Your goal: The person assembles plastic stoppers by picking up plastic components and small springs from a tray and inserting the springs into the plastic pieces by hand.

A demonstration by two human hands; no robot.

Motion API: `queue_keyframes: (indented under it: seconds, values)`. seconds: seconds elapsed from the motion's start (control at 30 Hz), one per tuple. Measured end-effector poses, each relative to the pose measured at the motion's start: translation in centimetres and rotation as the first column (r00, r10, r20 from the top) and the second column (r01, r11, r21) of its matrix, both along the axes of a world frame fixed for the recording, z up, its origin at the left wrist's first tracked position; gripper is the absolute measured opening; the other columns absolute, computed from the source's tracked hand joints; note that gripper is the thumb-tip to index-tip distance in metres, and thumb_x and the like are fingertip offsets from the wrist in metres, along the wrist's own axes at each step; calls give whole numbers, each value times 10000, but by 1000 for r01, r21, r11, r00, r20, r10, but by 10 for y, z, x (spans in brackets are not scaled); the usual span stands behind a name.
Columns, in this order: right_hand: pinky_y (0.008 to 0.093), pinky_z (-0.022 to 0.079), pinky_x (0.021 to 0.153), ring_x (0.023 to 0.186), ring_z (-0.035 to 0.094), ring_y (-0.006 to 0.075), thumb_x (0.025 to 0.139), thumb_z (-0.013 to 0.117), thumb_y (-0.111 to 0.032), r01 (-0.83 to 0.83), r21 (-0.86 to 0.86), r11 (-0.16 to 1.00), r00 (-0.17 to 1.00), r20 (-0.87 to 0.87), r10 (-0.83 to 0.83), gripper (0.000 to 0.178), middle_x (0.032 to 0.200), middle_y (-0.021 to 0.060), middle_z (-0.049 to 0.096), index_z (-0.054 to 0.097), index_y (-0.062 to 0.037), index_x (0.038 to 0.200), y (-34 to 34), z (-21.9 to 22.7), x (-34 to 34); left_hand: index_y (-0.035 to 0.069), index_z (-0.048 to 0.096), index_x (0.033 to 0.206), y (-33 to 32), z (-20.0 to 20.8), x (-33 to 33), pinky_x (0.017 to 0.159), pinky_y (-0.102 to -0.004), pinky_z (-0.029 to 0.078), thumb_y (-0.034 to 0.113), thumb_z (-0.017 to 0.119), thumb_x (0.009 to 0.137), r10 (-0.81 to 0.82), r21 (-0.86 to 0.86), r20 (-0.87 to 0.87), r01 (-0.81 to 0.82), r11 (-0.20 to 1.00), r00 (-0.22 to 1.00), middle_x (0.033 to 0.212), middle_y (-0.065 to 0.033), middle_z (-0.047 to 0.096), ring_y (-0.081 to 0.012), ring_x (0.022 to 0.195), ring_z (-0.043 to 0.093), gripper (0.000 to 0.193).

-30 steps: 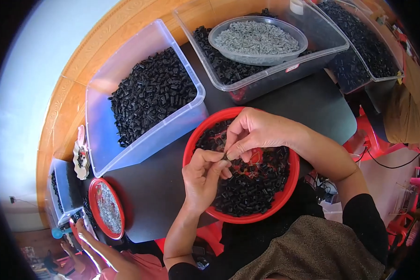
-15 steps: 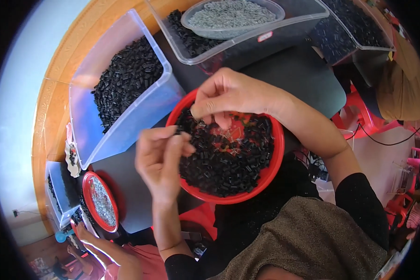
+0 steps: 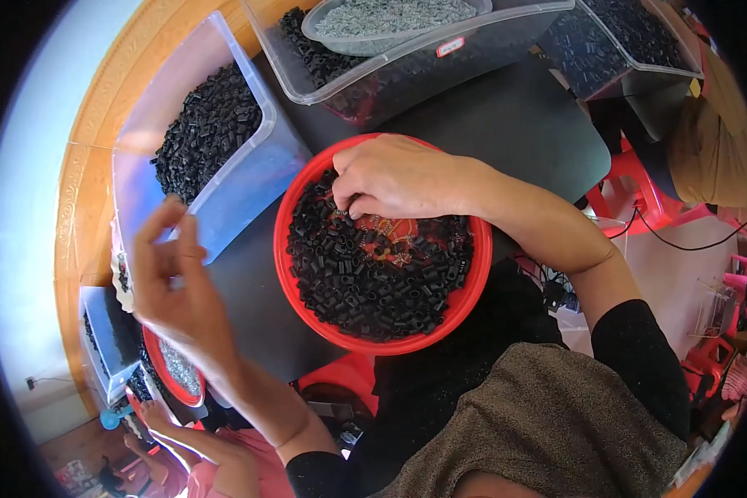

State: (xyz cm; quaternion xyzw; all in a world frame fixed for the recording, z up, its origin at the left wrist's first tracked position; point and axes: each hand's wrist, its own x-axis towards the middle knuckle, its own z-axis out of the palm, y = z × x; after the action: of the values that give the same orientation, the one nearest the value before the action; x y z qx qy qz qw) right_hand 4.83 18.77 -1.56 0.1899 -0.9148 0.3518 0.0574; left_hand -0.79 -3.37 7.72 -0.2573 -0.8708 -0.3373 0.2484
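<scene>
A round red bowl (image 3: pixel 466 292) holds many short black plastic tubes (image 3: pixel 365 290), with small metal springs (image 3: pixel 394 241) among them near the middle. My right hand (image 3: pixel 394 178) reaches into it from above, fingertips pinched together at the contents; whatever they grip is hidden. Off to the left, my left hand (image 3: pixel 178 270) is raised by the near rim of a clear plastic bin (image 3: pixel 253 178) heaped with black tubes. It is slightly smeared by motion. Thumb and forefinger stand a little apart, and no piece shows between them.
At the back, another clear bin (image 3: pixel 373 79) holds black pieces and an oval tub (image 3: pixel 402 40) of silvery small parts. More black pieces fill a bin (image 3: pixel 631 54) at far right. A second red bowl (image 3: pixel 195 397) sits left, near a co-worker's arm (image 3: pixel 191 444). The tabletop (image 3: pixel 515 129) is dark.
My left hand has moved left, from above the red bowl to the bin, and the black piece it held no longer shows. My right hand has lowered into the bowl. The view has shifted slightly.
</scene>
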Motion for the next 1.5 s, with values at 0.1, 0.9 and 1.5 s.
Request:
queue_keyframes:
  seconds: [0.1,0.9,1.5]
  values:
    - [424,478,700,789,606,311,753,681,-126,-9,119,993,999,37,5,108,814,99,588,654,-41,815,-1,-3,1,18,673,940,16,-31,21,528,-187,415,26,636,841,-155,158,242,119,980,958,741,-30,650,-58,601,556,106]
    - [425,494,670,771,622,323,756,658,-153,140,-10,990,988,-70,-140,126,791,126,622,633,-30,766,-2,33,14,-35,590,1013,10,-82,11,765,-254,507,-24,571,876,-690,742,593,49,668,415,984,-152,658,-172,831,647,139]
    - [385,483,636,701,595,263,705,664,-146,174,415,893,982,-4,-189,137,776,79,567,599,-41,766,-7,4,40,-15,617,1010,8,-84,5,667,-226,473,-4,594,865,-682,732,643,-16,681,347,916,-116,666,-140,738,620,146]
